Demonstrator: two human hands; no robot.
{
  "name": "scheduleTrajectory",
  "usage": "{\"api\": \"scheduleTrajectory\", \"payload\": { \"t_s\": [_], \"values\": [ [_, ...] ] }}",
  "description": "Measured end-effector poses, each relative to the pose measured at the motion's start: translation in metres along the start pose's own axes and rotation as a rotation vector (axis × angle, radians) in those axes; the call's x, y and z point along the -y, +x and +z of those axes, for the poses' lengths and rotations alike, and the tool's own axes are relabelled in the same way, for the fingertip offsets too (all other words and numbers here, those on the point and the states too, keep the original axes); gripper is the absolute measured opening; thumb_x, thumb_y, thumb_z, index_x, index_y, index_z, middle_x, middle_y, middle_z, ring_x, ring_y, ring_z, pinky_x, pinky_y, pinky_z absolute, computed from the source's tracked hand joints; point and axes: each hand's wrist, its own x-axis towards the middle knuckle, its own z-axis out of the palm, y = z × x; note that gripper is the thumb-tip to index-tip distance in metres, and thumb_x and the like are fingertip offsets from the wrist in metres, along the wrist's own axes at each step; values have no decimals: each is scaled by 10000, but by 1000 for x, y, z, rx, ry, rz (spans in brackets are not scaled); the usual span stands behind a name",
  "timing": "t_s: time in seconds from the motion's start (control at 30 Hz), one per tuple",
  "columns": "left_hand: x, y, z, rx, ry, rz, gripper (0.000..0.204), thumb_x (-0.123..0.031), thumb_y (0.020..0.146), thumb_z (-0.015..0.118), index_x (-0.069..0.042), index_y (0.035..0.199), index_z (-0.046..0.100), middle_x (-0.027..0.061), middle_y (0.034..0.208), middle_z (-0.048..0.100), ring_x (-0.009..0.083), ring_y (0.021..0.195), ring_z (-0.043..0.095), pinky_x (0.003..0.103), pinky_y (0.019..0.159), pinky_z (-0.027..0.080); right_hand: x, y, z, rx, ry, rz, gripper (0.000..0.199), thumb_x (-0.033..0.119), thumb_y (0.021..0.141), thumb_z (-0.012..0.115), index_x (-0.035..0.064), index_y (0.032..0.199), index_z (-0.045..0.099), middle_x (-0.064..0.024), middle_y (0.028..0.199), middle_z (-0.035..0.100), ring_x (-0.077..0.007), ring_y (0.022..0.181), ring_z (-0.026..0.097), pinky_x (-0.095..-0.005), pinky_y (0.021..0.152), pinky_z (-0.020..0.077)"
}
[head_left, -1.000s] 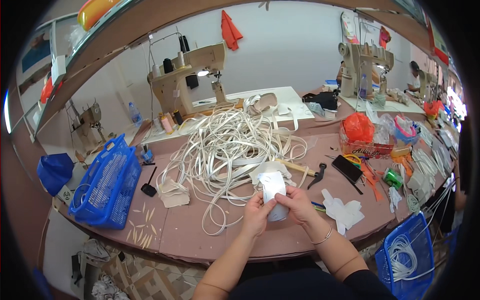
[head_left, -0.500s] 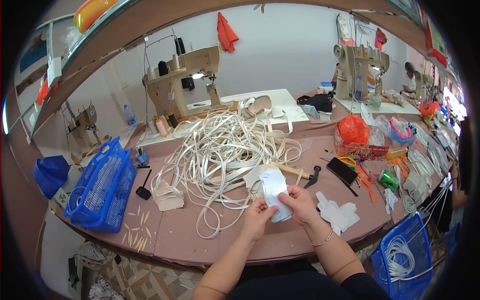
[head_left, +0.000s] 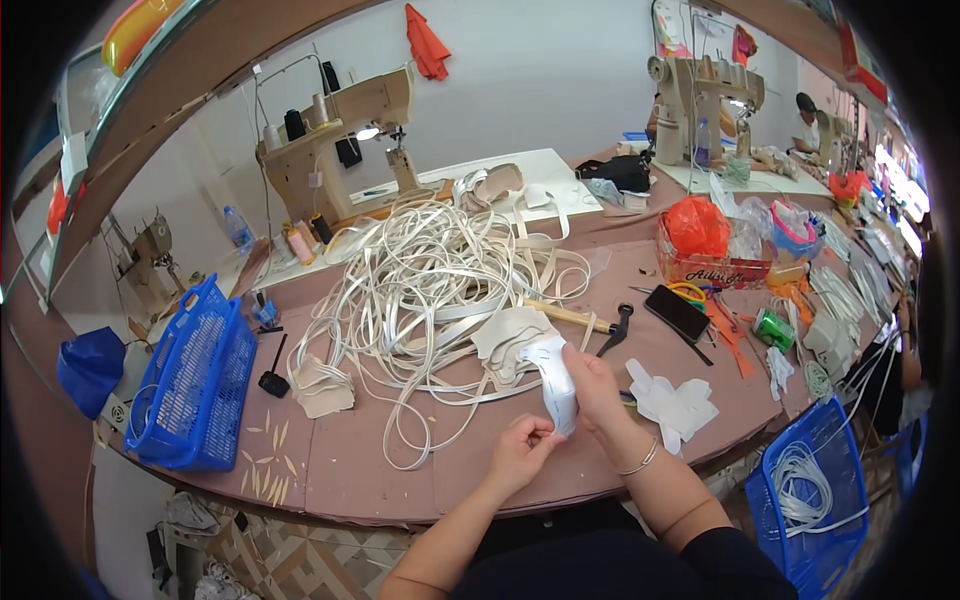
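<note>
My right hand (head_left: 594,390) is wrapped round the side of a curved white cut piece (head_left: 550,372) with small dark marks, perhaps several layers together. At its lower end, my left hand (head_left: 524,450) pinches the edge between thumb and fingers. Just beyond lies a stack of beige cut pieces (head_left: 508,335), partly behind the white one. A hammer (head_left: 580,318) with a wooden handle and dark head rests behind my right hand. Loose white cut pieces (head_left: 675,405) lie spread to the right of that hand. A large tangle of white straps (head_left: 440,270) fills the table's middle.
To the left stand a blue basket (head_left: 195,390), a small black brush-like tool (head_left: 272,382) and another beige stack (head_left: 325,388). A phone (head_left: 677,313), green can (head_left: 773,330) and cardboard box (head_left: 712,270) are at right. Sewing machines (head_left: 340,130) stand behind; a blue crate (head_left: 810,490) sits below right.
My right hand has turned and slid up the white piece's side, tilting it. The left hand has moved down to its lower end. The view has shifted slightly.
</note>
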Motion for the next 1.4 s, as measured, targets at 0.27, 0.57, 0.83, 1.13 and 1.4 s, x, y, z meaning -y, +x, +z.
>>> {"api": "scheduleTrajectory", "payload": {
  "t_s": [0.27,0.57,0.83,1.13,1.4],
  "values": [
    [-6,27,-9,-266,-885,-155,170,-87,840,596,-27,983,528,40,860,585,109,753,570,224,698,468,-29,-6,11,-67,-529,-387,375,269,912,468,-12,684,563,-39,532,500,-93,507,427,-288,470,361],
    [-16,32,-15,-569,-1118,-118,116,-163,863,567,-67,927,557,22,828,599,90,717,570,223,618,457,-53,-22,31,-25,-683,-654,290,193,880,524,-7,671,542,-115,538,504,-128,494,478,-316,478,379],
    [9,27,-24,-439,-383,22,144,-160,882,553,-38,955,540,15,813,576,63,694,527,201,605,437,-34,-21,56,62,-278,-288,178,187,868,567,38,769,569,1,671,572,-62,553,485,-244,479,382],
    [1,1,-33,54,-188,-58,223,-120,826,623,-27,1007,531,-12,787,566,51,685,506,209,613,433,-33,5,21,-5,17,-153,241,243,921,479,70,760,528,20,690,535,-32,558,451,-197,478,361],
    [48,-23,-173,-1005,-63,-4,224,-72,766,665,-39,938,524,-1,723,537,71,583,492,202,513,420,-55,-10,-28,111,-345,39,164,185,887,533,28,926,561,-14,761,583,-75,624,535,-202,553,434]
  ]
}}
